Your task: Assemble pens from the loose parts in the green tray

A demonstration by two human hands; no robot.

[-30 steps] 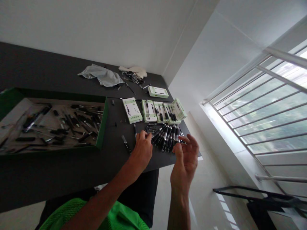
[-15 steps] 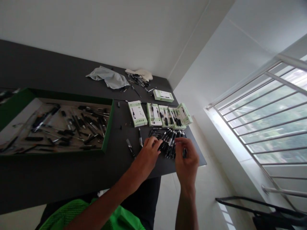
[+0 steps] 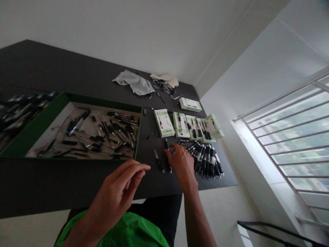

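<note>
My right hand [image 3: 181,165] reaches down to the table with thumb and fingertips closed around a black-and-clear pen [image 3: 170,168], which still lies on the surface. Left of that pen lies a second pen [image 3: 159,161], untouched. To the right of my right hand, a fanned-out heap of pens [image 3: 208,161] is spread near the table's edge. My left hand [image 3: 120,187] hovers over the front of the table, its fingers stretched out side by side and the thumb below them. Nothing shows in it.
A green-rimmed box [image 3: 139,137] of loose pens and parts stands to the left, with more pens [image 3: 20,113] beyond it. Printed pen cartons [image 3: 164,123] line the table behind my right hand. Farther back are a grey cloth [image 3: 135,82] and a pale cloth [image 3: 167,79] beside a pen pile.
My left hand has drawn back left and toward me, away from the pens. The right hand has moved left from the fanned heap to a single pen. The view has turned left.
</note>
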